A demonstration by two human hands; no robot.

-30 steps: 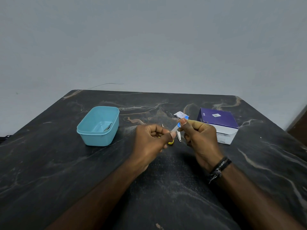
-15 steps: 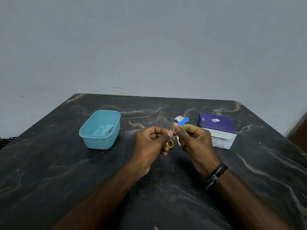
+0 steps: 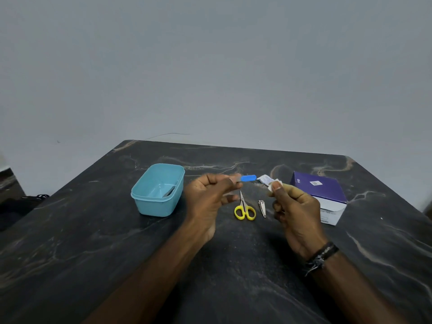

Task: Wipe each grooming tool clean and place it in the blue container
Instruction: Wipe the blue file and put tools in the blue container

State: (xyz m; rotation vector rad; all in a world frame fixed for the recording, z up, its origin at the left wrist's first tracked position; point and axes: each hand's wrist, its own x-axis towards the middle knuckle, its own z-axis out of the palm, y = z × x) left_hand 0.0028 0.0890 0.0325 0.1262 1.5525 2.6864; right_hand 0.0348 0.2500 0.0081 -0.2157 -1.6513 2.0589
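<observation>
Above dark marble, left hand (image 3: 210,197) grip pinches blue tool (image 3: 248,177) — right hand (image 3: 294,206) grip pinches wipe (image 3: 275,183).

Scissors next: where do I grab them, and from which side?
Judging by their pose, pinch the yellow-handled scissors at the finger loops, coming from the near side. They lie flat on the table, loops toward you, closed blades pointing away. The nail clipper lies close on their right, so approach from the left.

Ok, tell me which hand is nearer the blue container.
Left. The left hand, pinching the blue-handled tool, hovers just right of the blue container; the right hand, holding the wipe, is farther right.
</observation>
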